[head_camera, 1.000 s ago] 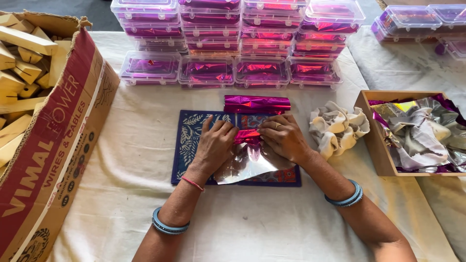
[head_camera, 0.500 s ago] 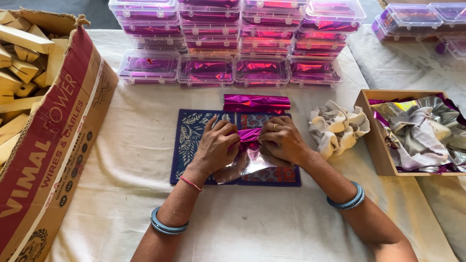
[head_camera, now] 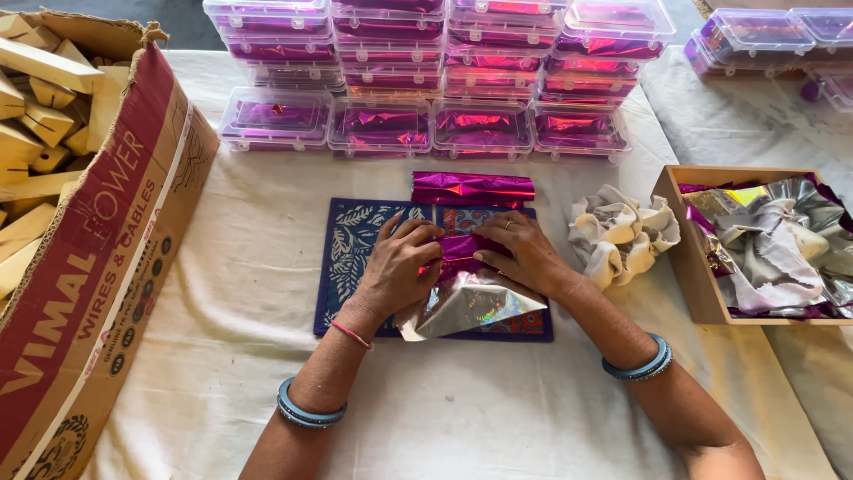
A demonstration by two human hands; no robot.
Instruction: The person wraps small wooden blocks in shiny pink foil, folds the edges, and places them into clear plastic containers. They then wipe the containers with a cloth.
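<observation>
Both hands press down on a sheet of foil wrap (head_camera: pixel 466 298), magenta on one face and silver on the other, fingers curled and pinching its rolled upper edge over whatever lies inside, which cannot be seen. From the left: a large cardboard carton (head_camera: pixel 98 267) with red printed sides leans at the table edge, filled with pale wooden blocks (head_camera: pixel 40 107). On the cream tablecloth (head_camera: pixel 249 267) beside it lies a dark blue patterned mat (head_camera: pixel 346 240), the work surface. The left hand (head_camera: pixel 400 262), wrist ringed by a thin pink thread and a blue bangle farther up the arm, holds the left end of the magenta roll; the right hand (head_camera: pixel 524 253), a ring on one finger and blue bangles at the forearm, holds the right end, the two hands nearly touching. The silver tail of the sheet spreads toward the person over the mat's near edge. Just behind the hands, at the mat's far edge, rests a finished magenta-wrapped bar (head_camera: pixel 473 188). Behind that stand rows of stacked clear plastic boxes (head_camera: pixel 426 71), each holding magenta foil. To the right sits a crumpled cream cloth (head_camera: pixel 622 233), then an open wooden tray (head_camera: pixel 684 258) heaped with silver and magenta foil scraps (head_camera: pixel 769 244)
</observation>
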